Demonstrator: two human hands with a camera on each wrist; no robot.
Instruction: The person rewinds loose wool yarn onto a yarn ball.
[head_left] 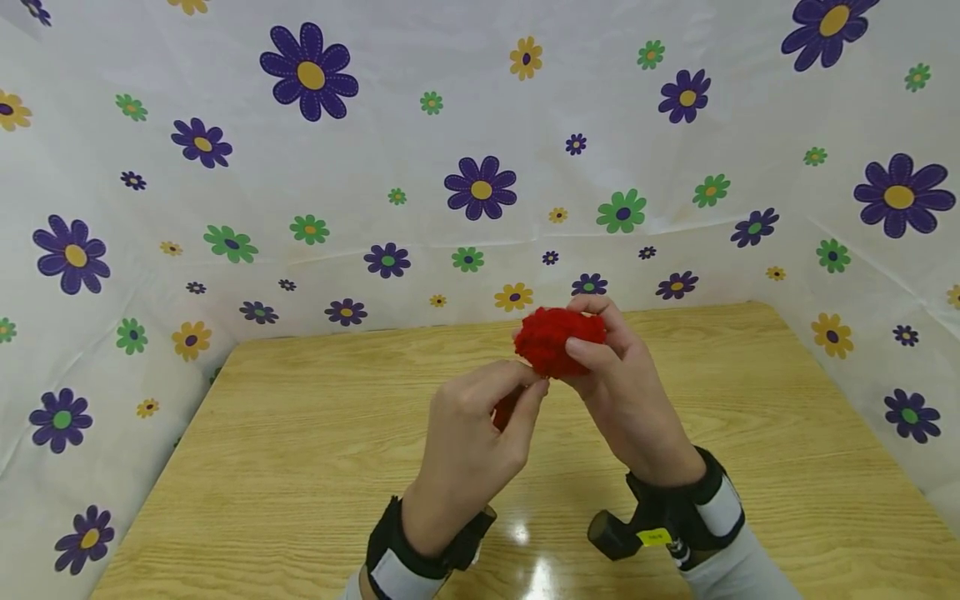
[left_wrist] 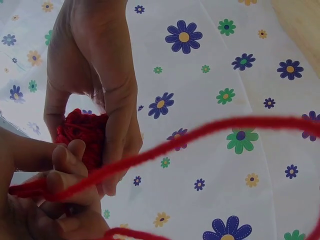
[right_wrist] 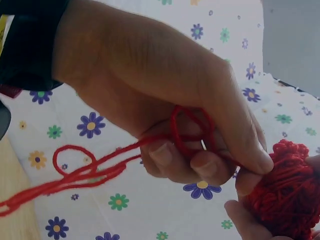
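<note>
A ball of red yarn (head_left: 553, 340) is held above the table by my right hand (head_left: 637, 404), the thumb on its near side and fingers around it. Just below the ball, my left hand (head_left: 472, 429) pinches a red strand between thumb and fingertips. In the right wrist view, loops of yarn (right_wrist: 192, 132) cross the left hand's curled fingers, and several strands (right_wrist: 95, 172) trail away to the left. The left wrist view shows one blurred strand (left_wrist: 210, 129) arching to the right, with the wound ball (left_wrist: 82, 137) in the right hand behind.
Under the hands lies a wood-grain table (head_left: 315, 450). A white cloth with printed flowers (head_left: 405, 142) rises behind it and on both sides. Each wrist wears a black strap (head_left: 686, 508) with a camera mount.
</note>
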